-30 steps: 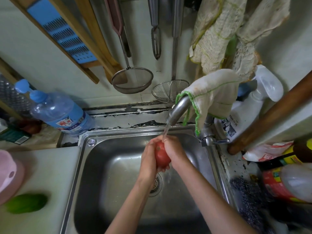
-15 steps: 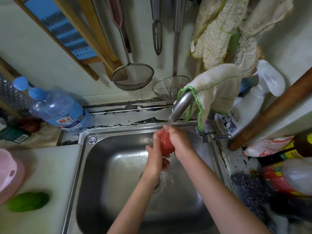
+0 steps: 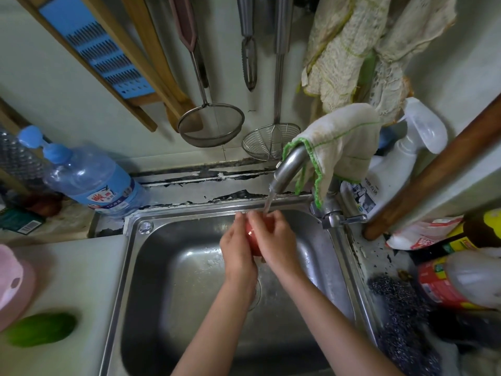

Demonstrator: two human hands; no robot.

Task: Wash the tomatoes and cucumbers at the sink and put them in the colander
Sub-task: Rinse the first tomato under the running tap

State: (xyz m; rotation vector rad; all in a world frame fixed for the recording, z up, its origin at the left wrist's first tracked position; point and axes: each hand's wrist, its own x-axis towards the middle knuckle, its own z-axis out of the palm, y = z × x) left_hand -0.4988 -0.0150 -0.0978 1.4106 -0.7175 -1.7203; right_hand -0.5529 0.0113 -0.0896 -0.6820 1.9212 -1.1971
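A red tomato point(image 3: 253, 241) is held over the steel sink point(image 3: 173, 280), right under the water running from the tap point(image 3: 287, 172). My left hand point(image 3: 237, 253) cups it from the left and my right hand point(image 3: 273, 240) wraps over it from the right, so most of the tomato is hidden. A green cucumber point(image 3: 40, 329) lies on the white counter at the lower left. Beside it, at the left edge, sits a pink colander point(image 3: 13, 283), only partly in view.
A blue water bottle point(image 3: 89, 180) lies behind the sink's left corner. Strainers point(image 3: 211, 126) and cloths point(image 3: 349, 50) hang on the wall above. A spray bottle point(image 3: 401, 161), sauce bottles point(image 3: 461, 278) and a steel scourer point(image 3: 401, 316) crowd the right side.
Both hands kept rubbing the tomato under the stream, lifting it closer to the spout and turning it; my right hand now covers more of its top.
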